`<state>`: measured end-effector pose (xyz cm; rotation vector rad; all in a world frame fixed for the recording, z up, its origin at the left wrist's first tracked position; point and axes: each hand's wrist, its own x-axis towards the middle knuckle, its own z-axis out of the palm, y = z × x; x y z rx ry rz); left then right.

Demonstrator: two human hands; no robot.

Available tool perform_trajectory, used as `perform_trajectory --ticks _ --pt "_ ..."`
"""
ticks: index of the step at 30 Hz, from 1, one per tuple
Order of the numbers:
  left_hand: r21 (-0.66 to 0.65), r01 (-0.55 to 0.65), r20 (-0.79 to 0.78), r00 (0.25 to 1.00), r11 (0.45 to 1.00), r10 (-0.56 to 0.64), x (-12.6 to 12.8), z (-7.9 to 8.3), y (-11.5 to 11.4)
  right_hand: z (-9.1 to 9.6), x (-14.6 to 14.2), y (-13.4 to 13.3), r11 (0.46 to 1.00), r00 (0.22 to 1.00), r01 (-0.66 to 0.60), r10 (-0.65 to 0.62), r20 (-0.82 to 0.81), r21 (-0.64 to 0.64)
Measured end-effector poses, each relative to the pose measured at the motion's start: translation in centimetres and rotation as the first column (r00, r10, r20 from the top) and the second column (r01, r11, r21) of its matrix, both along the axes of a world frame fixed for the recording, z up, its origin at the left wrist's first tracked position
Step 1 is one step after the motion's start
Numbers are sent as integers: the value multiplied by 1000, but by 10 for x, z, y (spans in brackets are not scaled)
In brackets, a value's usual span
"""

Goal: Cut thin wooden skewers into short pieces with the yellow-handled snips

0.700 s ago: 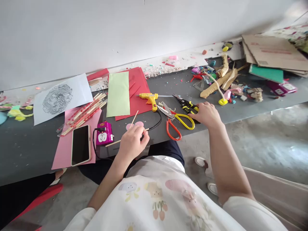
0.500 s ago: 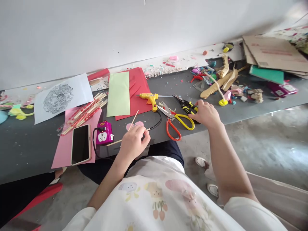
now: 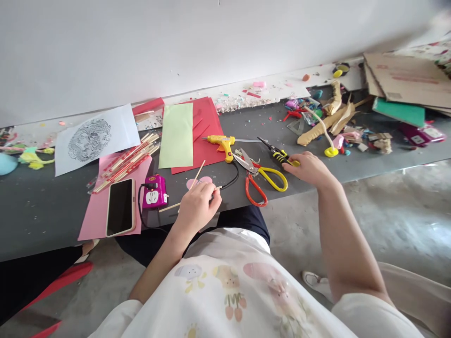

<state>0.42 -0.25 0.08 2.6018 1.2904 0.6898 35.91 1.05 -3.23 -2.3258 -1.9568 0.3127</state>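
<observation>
My left hand [image 3: 199,205] is closed at the front edge of the table, pinching a thin wooden stick [image 3: 218,188] whose tip pokes out past the fingers. Two more stick ends, one slanting upward [image 3: 197,173] and one lying low at the left [image 3: 168,208], show around this hand. Behind it is a pink paper shape [image 3: 206,179], partly covered. My right hand [image 3: 308,170] is wrapped around the handles of black-and-yellow pliers [image 3: 278,154], their jaws pointing away and left. Scissors with red and yellow handles [image 3: 256,190] lie between the hands.
A yellow glue gun [image 3: 221,142] rests on red paper [image 3: 207,110]. Nearby are green paper [image 3: 177,136], bundled sticks [image 3: 128,162], a phone [image 3: 120,206] and a purple socket box [image 3: 155,191]. Craft scraps and cardboard [image 3: 405,77] lie right. Another person's shoe [image 3: 311,280] shows below.
My right hand has shifted right and tightened around the pliers, whose handles have come closer together. My left hand stays nearly in place. The whole view has moved slightly.
</observation>
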Motion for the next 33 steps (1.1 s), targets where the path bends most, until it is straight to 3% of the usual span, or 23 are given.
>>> perform_trajectory --ticks 5,8,13,21,25,27,33 --pt "-10 -9 16 1000 1000 9 0 0 -1 3 11 -10 998 957 50 -55 -286 -26" --pt "-27 -7 15 1000 1000 7 1 -1 0 4 5 -21 990 825 123 -137 -548 -62" --pt "-70 -5 15 1000 998 6 4 0 1 8 -13 -35 990 638 134 -115 -761 -37" --pt "-130 12 41 999 991 -6 13 5 1 1 -54 -39 991 440 132 -70 -895 -13" --pt "-232 21 109 994 972 5 17 7 3 -3 -81 -38 995 194 96 -58 -979 -40" --pt "-289 34 173 985 957 17 20 8 4 -2 -95 -38 996 115 71 -53 -992 -45" --pt "-490 91 376 920 867 116 30 8 11 6 -133 -34 996 38 33 -79 -996 -78"
